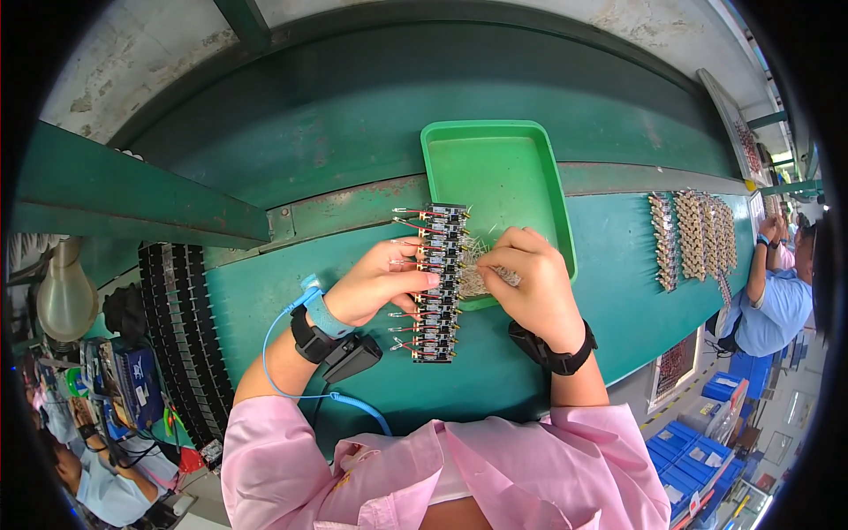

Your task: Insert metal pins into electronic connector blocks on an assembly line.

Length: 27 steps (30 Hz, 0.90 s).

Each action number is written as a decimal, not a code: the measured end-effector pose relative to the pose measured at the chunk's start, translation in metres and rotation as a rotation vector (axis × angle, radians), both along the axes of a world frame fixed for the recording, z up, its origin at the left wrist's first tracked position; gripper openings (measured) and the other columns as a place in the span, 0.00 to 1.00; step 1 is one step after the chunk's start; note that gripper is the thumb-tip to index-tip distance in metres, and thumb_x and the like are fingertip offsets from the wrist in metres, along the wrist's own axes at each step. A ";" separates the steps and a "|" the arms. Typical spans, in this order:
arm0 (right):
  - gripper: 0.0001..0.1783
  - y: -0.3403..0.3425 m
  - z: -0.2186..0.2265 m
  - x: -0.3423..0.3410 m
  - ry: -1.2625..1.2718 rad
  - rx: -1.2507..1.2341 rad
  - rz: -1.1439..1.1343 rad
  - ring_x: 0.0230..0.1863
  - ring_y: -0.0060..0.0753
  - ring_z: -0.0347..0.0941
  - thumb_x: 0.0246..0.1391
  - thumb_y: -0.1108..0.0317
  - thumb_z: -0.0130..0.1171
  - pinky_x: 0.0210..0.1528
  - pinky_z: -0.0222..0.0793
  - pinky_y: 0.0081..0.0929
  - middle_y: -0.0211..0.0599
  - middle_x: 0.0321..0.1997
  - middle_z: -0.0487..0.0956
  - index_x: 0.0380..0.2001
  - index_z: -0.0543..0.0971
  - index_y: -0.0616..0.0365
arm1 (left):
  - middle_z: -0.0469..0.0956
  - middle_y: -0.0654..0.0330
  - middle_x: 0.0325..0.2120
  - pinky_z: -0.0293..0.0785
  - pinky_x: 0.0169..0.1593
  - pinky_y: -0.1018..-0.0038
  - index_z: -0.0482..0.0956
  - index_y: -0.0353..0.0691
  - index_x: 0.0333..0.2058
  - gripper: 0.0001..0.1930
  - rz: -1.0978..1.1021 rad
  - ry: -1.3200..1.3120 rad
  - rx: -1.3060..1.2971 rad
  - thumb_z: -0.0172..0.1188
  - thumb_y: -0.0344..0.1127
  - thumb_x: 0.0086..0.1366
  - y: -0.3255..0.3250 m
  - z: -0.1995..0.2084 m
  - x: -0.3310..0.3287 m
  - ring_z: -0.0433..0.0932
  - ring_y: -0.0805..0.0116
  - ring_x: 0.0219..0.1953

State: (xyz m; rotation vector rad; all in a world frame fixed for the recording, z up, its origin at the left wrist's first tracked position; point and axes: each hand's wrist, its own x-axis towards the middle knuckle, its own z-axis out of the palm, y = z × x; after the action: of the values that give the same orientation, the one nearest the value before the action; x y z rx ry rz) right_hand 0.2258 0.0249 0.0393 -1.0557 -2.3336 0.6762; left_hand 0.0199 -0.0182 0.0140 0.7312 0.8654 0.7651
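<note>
My left hand [386, 281] grips a long black strip of circuit modules [436, 305] from its left side, thumb on top and fingers beneath. Short red wires with clear tips stick out along the strip's left edge, and small brassy pins line its right edge. Under the strip's upper part lies a green plastic tray [495, 163] holding a heap of thin pale pins or sticks [477, 243]. Over that heap, just right of the strip, my right hand [530, 278] has thumb and forefinger pinched together; whatever is between them is too small to make out.
A blue coiled wrist-strap cord [358, 408] runs from my left wrist across the green workbench [265, 283]. Rows of tan parts [698, 234] lie at the right, black strips [181, 327] at the left. A green beam [132, 190] juts in. One co-worker [777, 296] sits right, others lower left.
</note>
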 end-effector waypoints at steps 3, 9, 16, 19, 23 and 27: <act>0.07 0.001 0.000 0.001 0.048 0.011 -0.004 0.25 0.34 0.67 0.33 0.80 0.59 0.27 0.63 0.26 0.34 0.21 0.71 0.22 0.77 0.61 | 0.75 0.64 0.30 0.75 0.26 0.83 0.71 0.36 0.41 0.14 -0.008 -0.006 0.000 0.55 0.32 0.55 0.000 -0.002 0.001 0.75 0.78 0.30; 0.06 -0.002 -0.003 -0.001 0.138 -0.048 -0.040 0.23 0.28 0.67 0.35 0.82 0.59 0.24 0.62 0.22 0.33 0.21 0.70 0.22 0.77 0.62 | 0.75 0.62 0.31 0.76 0.26 0.83 0.69 0.33 0.42 0.16 -0.001 0.013 -0.006 0.54 0.29 0.55 -0.002 0.000 0.004 0.75 0.77 0.29; 0.06 -0.001 0.004 -0.003 0.248 -0.040 -0.106 0.22 0.23 0.66 0.37 0.82 0.59 0.21 0.60 0.18 0.31 0.22 0.70 0.22 0.76 0.61 | 0.74 0.63 0.32 0.76 0.26 0.83 0.69 0.34 0.43 0.16 -0.046 -0.016 -0.010 0.54 0.30 0.55 -0.001 0.002 0.006 0.75 0.77 0.30; 0.06 -0.001 0.004 -0.005 0.277 -0.027 -0.124 0.22 0.23 0.66 0.37 0.82 0.60 0.21 0.59 0.18 0.30 0.22 0.70 0.22 0.76 0.61 | 0.74 0.63 0.32 0.75 0.26 0.83 0.68 0.34 0.44 0.17 -0.072 0.006 -0.016 0.54 0.30 0.55 -0.001 0.002 0.004 0.75 0.78 0.30; 0.06 -0.002 0.003 -0.006 0.279 -0.006 -0.138 0.22 0.23 0.66 0.36 0.81 0.60 0.21 0.59 0.18 0.30 0.23 0.70 0.22 0.75 0.61 | 0.74 0.63 0.32 0.75 0.25 0.84 0.68 0.35 0.45 0.17 -0.071 0.006 -0.020 0.55 0.31 0.55 -0.002 0.002 0.006 0.75 0.78 0.30; 0.07 -0.002 0.003 -0.006 0.258 0.006 -0.129 0.22 0.23 0.66 0.36 0.82 0.60 0.21 0.59 0.18 0.31 0.22 0.69 0.21 0.75 0.61 | 0.74 0.64 0.31 0.75 0.25 0.84 0.68 0.35 0.45 0.18 -0.075 0.005 -0.015 0.55 0.31 0.55 -0.002 0.001 0.006 0.74 0.79 0.29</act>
State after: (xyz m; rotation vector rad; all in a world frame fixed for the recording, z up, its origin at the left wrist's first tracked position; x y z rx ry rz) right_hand 0.2200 0.0230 0.0425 -1.0404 -2.0288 0.7099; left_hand 0.0261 -0.0207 0.0151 0.7490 0.8431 0.6899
